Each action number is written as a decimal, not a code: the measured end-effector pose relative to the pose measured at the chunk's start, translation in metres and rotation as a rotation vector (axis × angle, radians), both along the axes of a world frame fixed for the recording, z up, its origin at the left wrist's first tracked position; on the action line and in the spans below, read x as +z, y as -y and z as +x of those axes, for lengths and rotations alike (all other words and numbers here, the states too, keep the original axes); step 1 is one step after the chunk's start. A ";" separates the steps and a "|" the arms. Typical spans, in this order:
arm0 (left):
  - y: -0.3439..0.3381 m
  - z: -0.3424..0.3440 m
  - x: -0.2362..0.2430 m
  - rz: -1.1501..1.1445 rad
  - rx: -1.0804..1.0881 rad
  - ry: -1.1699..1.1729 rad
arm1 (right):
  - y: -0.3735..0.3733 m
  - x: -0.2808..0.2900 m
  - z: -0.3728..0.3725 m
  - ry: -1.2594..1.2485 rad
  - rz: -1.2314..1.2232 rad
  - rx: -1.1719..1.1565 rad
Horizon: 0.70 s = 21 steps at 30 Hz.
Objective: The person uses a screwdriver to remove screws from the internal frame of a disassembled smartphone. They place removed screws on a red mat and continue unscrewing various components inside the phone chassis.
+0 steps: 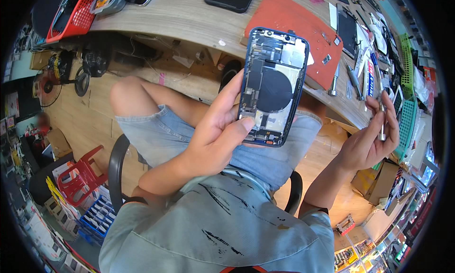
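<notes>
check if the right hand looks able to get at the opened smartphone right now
Probably yes: the left hand holds the opened smartphone with only the thumb over its open face, and nothing visible stands between it and the right hand, which holds a slim silver tool and would need to come leftward.

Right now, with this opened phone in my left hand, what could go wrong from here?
The opened phone is held up by the left hand alone, so a loosened grip might drop it. The thumb laps over the phone's exposed side, so pressing hard could damage something there. Small parts lie on the red mat; a careless sweep by the right hand, holding a slim metal tool, could scatter them.
</notes>
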<state>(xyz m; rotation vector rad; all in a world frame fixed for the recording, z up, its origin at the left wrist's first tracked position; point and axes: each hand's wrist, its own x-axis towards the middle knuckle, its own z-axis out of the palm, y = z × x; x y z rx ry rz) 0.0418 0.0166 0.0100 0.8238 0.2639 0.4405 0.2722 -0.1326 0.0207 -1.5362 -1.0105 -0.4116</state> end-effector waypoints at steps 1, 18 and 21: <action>-0.002 0.002 0.001 0.010 0.008 0.034 | -0.001 -0.003 0.008 0.000 0.001 0.005; -0.035 0.025 0.010 0.166 0.382 -0.048 | -0.022 -0.019 0.039 0.102 -0.248 -0.081; -0.029 0.026 0.007 0.148 0.430 -0.042 | -0.022 -0.018 0.038 0.148 -0.274 -0.097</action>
